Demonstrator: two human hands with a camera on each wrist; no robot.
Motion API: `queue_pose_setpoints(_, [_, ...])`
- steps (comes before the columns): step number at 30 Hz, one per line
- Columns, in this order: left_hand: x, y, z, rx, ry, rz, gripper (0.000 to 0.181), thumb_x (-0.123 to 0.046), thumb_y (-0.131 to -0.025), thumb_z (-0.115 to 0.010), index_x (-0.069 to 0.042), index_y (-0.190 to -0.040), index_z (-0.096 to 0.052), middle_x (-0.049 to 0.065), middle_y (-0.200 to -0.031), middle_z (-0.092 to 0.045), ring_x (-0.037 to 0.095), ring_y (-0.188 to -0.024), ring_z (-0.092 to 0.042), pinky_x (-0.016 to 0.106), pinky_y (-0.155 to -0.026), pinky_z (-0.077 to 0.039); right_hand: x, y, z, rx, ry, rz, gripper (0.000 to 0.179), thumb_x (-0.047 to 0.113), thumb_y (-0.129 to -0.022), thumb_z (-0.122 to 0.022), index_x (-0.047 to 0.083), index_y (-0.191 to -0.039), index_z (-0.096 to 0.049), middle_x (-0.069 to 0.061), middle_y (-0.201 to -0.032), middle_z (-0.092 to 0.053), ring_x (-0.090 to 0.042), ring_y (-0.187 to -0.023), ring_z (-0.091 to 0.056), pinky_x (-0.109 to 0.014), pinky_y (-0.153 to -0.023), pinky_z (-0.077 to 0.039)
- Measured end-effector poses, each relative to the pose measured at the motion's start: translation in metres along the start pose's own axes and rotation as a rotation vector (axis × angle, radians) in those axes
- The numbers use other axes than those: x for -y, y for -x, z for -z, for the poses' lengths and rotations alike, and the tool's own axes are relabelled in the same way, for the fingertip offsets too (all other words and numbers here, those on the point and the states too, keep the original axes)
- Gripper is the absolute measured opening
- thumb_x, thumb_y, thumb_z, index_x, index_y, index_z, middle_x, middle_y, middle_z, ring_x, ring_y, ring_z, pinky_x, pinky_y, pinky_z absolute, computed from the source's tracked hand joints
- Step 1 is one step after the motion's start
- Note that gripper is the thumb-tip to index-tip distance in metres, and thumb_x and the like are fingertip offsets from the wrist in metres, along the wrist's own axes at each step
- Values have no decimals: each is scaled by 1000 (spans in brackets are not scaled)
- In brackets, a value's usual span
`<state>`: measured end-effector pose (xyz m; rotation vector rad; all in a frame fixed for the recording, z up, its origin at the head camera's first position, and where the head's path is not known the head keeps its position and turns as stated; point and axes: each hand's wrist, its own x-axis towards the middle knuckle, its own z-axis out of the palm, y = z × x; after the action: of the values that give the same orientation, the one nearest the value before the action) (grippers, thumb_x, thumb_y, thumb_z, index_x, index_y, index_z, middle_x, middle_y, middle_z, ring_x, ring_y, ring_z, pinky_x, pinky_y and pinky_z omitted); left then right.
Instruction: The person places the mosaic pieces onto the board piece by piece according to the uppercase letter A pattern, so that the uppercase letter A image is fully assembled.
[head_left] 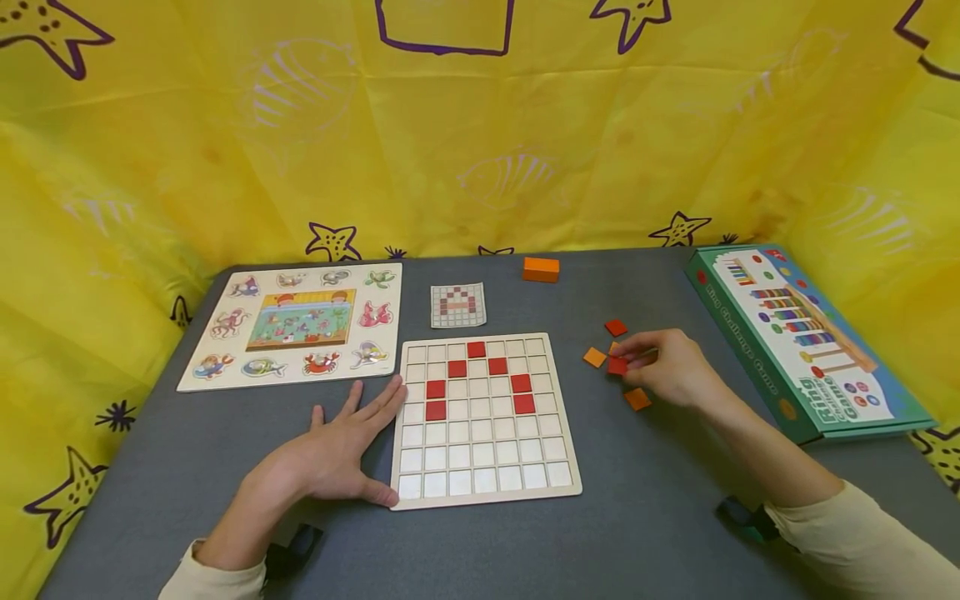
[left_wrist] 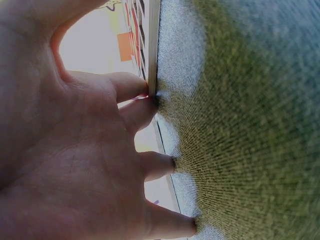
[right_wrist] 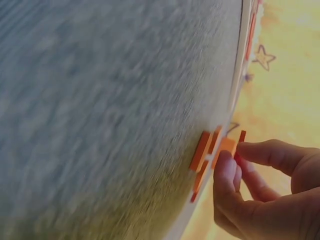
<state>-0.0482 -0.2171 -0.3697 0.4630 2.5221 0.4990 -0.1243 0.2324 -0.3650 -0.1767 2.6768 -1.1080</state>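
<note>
A square wooden grid board [head_left: 471, 431] lies on the table, several red tiles [head_left: 477, 350] forming a peaked shape in its upper cells. Along its left edge my left hand [head_left: 330, 454] is spread, fingers straight, with thumb and fingertips touching the rim. Right of the board, my right hand [head_left: 671, 367] pinches a red tile [right_wrist: 243, 136] between thumb and fingers, just above the table. Around it lie another red tile [head_left: 616, 327], an orange tile [head_left: 595, 357] and a second orange tile [head_left: 637, 399]. One more orange piece is partly hidden by the fingertips.
A small pattern card [head_left: 457, 306] lies behind the board, with an orange block [head_left: 541, 269] to its right. At the left is a sea-animal puzzle board [head_left: 213, 333]. A green game box [head_left: 810, 342] sits at the right. Yellow cloth [head_left: 420, 150] hangs behind the table.
</note>
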Motion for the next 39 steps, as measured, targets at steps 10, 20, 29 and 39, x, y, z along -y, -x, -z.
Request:
queue_pose_setpoints(10, [0,-1,-1,12,9,16,136,-60,-68,-92,-25,-170,-9,-2,-178,3,54,-157,7,92,-101,3,13,-1,-16,42,-62,27,32,3,-84,-79,4,-116,-78,-16,-109,-72,-21,-87,-66,-25,-70,-56])
queue_pose_setpoints(20, [-1,0,0,-2,-5,0,137,-61,-67,-91,-24,-170,-8,-1,-178,3,56,-157,6,93,-100,2,26,-2,-32,76,-70,94,29,3,-83,-81,7,-111,-80,-9,-99,-75,-20,-85,-67,-27,-70,-55])
queue_pose_setpoints(29, [-2,-1,0,9,2,17,137,-62,-67,-91,-25,-170,-9,-2,-178,3,54,-157,8,92,-101,4,35,0,-45,115,-73,138,27,2,-83,-80,8,-110,-80,-6,-97,-74,-17,-83,-68,-26,-72,-56])
queue_pose_setpoints(39, [-1,-3,1,11,1,30,138,-61,-66,-92,-25,-170,-8,-3,-178,3,54,-157,9,92,-101,4,42,2,-58,168,-95,164,29,-2,-79,-80,8,-107,-81,-5,-97,-74,-16,-83,-68,-25,-73,-57])
